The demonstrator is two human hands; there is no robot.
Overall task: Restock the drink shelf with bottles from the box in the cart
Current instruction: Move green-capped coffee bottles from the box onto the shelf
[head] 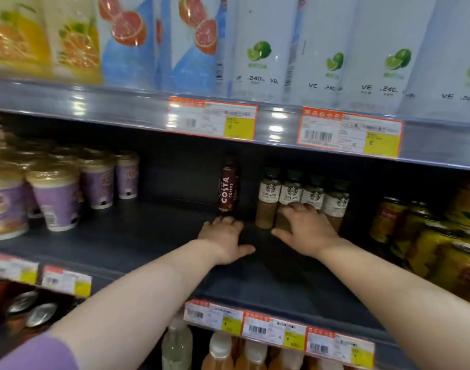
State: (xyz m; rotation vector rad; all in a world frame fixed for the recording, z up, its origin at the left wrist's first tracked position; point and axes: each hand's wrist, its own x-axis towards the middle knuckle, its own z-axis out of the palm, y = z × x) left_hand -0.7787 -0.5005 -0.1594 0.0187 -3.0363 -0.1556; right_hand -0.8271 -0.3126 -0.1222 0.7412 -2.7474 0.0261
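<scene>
Four beige latte bottles with white labels and dark caps [271, 198] are lined up in a tight row at the back of a dark grey middle shelf [138, 236], right of centre. The right hand [306, 231] is laid against the lower fronts of the second and third bottles. Its fingers are pressed to them and its thumb is splayed out to the left, so no bottle is enclosed. A single dark red coffee bottle with white lettering [227, 188] is set upright just to the left of the row, apart from it. The left hand [223, 239] is spread palm down on the shelf deck directly in front of the red bottle, with nothing held; whether its fingertips reach the bottle cannot be told. A lilac sleeve [36, 353] is seen on the left arm. Purple paper cups with gold foil lids [95, 182] are grouped at the left of the same shelf, and yellow-labelled bottles [442, 249] at the right. Tall white bottles printed with green limes [258, 49] are ranged on the shelf above. Orange and yellow price tags [212, 120] are fixed along the shelf edges. White-capped bottles [220, 351] are seen on the level below.
</scene>
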